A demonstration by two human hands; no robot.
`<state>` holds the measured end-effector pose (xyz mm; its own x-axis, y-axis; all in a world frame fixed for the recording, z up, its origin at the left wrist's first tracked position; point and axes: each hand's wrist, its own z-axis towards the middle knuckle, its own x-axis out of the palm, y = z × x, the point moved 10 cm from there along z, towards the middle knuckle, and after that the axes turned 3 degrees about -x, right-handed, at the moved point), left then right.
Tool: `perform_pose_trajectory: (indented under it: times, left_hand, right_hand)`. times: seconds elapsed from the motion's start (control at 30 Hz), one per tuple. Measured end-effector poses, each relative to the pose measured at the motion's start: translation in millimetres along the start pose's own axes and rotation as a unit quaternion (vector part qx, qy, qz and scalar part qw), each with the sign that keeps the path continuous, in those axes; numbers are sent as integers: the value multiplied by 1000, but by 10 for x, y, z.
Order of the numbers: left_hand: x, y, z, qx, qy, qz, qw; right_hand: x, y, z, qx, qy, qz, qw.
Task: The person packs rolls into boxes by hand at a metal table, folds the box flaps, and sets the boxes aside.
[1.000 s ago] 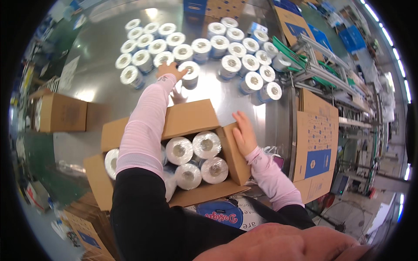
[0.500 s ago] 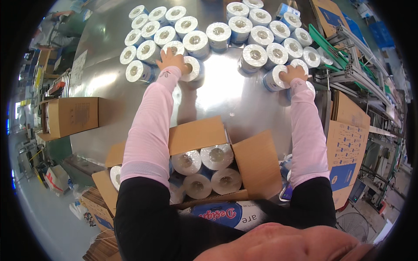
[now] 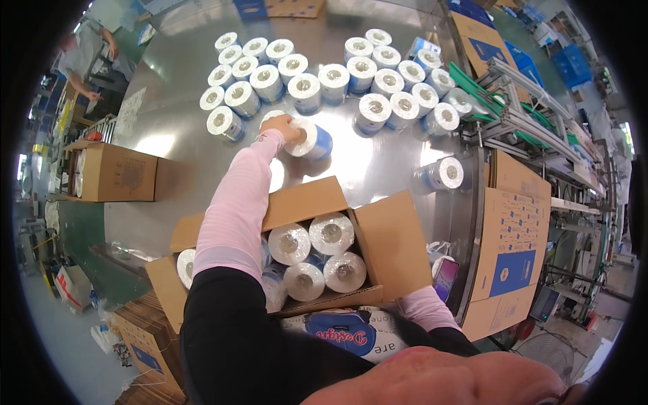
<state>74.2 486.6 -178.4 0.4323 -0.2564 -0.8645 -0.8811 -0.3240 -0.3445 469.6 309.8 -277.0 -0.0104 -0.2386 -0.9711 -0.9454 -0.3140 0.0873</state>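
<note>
My left hand (image 3: 282,128) reaches over the metal table with its fingers closed on a plastic-wrapped toilet paper roll (image 3: 309,140), which has a white end and a blue side and is tilted. Another roll (image 3: 271,116) shows just behind that hand; whether the hand touches it, I cannot tell. In front of my body stands an open carton (image 3: 390,243) with several rolls (image 3: 331,231) in it, ends up. My right forearm, in a pink sleeve, comes in at the carton's right side, and the flap and carton hide the hand and its fingers.
Several more rolls (image 3: 266,82) stand in groups across the far table. A single roll (image 3: 445,173) sits by the table's right edge. A phone (image 3: 445,277) lies right of the carton. Cartons stand left (image 3: 125,172) and right (image 3: 509,250); a metal frame (image 3: 520,101) borders the right.
My right hand has left the rolls at the far right and come back beside the carton. My left hand has drawn a roll nearer, out of the group. A roll now sits alone at the right.
</note>
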Motion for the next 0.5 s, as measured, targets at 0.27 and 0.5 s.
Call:
perform_pose_trajectory:
  times: [0.27, 0.5]
  left_hand:
    - [-1057, -378, -1723, 169, 119, -714, 668]
    - [-1137, -494, -3710, 238, 75, -301, 920]
  right_hand:
    - [-837, -917, 276, 158, -15, 348, 924]
    - [-3445, 335, 59, -255, -12, 702, 664]
